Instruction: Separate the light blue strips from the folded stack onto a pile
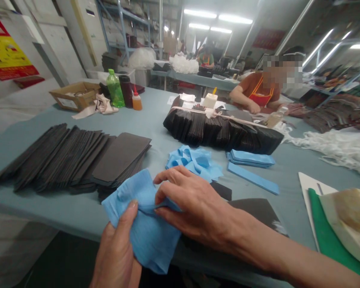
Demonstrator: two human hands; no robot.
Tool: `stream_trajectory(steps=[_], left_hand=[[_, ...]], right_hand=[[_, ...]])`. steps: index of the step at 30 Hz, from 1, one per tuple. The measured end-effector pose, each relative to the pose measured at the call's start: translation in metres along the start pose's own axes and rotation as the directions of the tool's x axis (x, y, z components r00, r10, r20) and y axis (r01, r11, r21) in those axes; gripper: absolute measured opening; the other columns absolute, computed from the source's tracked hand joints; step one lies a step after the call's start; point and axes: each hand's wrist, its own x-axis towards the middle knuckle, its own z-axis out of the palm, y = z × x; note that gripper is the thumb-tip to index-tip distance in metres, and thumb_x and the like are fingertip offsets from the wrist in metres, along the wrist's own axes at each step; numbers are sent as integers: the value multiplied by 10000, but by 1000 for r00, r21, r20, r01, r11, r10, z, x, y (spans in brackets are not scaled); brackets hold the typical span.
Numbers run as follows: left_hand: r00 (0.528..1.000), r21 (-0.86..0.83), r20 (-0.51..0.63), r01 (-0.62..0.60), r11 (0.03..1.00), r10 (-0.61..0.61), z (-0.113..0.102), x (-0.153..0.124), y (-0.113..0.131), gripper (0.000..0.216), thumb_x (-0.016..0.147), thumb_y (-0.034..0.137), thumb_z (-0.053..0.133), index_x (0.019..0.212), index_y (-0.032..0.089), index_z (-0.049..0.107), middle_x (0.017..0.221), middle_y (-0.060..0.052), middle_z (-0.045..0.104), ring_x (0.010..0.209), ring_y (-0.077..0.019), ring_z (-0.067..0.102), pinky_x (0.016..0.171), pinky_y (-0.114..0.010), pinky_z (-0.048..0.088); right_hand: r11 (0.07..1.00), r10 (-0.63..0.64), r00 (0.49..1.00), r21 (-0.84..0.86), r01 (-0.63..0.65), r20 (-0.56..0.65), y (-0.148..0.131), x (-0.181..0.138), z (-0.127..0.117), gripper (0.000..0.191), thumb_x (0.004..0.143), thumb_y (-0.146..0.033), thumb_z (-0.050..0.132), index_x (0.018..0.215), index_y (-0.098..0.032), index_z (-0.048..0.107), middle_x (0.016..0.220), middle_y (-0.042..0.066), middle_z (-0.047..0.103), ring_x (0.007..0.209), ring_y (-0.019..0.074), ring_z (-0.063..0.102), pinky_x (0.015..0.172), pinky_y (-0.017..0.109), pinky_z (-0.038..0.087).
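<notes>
A piece of blue cloth (156, 240) is held up over the table's near edge, folded and creased in the middle. My left hand (120, 248) grips its left side, thumb pressed on top. On its right side my right hand (192, 204) pinches the fabric between thumb and fingers. Just beyond my right hand lies a loose heap of blue strips (195, 160). To the right of the heap are a folded blue stack (252, 158) and a single flat blue strip (253, 178). A dark flat piece (258, 210) lies partly under my right forearm.
Rows of dark flat panels (63, 156) fan across the left. A tied bundle of black pieces (225, 130) stands farther back. Bottles (115, 90) and a cardboard box (75, 96) are at the back left. A co-worker (261, 90) sits across the table. White strips (339, 150) lie right.
</notes>
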Motion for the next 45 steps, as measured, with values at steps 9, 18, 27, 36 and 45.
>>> stream_trajectory(steps=[9,18,27,36,45], left_hand=[[1000,8,25,-7,1000,7,-18,9,-14,537,840,458,939,1318,245,823,1201,-118,882,1197,-412,812,1031,-522,660],[984,-74,-96,147,986,-153,2,-9,7,317,992,243,790,1301,181,824,1097,-132,899,1111,-378,848,1010,-516,675],[989,-67,-9,143,987,-144,10,-12,-1,389,965,268,822,1347,198,810,1127,-133,895,1095,-388,851,1030,-536,668],[996,-65,50,74,995,-71,12,-15,-6,607,580,91,990,1150,210,815,1153,-85,888,1166,-400,821,1073,-491,654],[987,-56,124,112,992,-105,0,-6,-13,586,459,86,1001,1007,177,813,1079,-85,884,1140,-421,820,1014,-483,681]], right_hand=[[826,398,907,376,-420,139,14,-1,-24,345,1042,-385,711,771,-202,600,664,-64,478,624,116,434,584,273,315],[765,644,749,101,-636,-159,83,-10,-42,511,1054,-512,590,644,-248,436,610,-37,382,593,152,395,617,317,279],[709,612,777,332,-622,149,26,-2,-25,402,1023,-588,657,1009,-207,784,969,62,779,876,230,685,770,329,484],[641,565,774,439,-630,287,-8,1,4,259,884,-186,661,662,-196,529,618,-70,423,592,95,386,543,287,233],[504,546,733,539,-675,407,-8,7,-1,143,919,-294,754,866,-189,673,689,-58,571,643,113,497,552,237,359]])
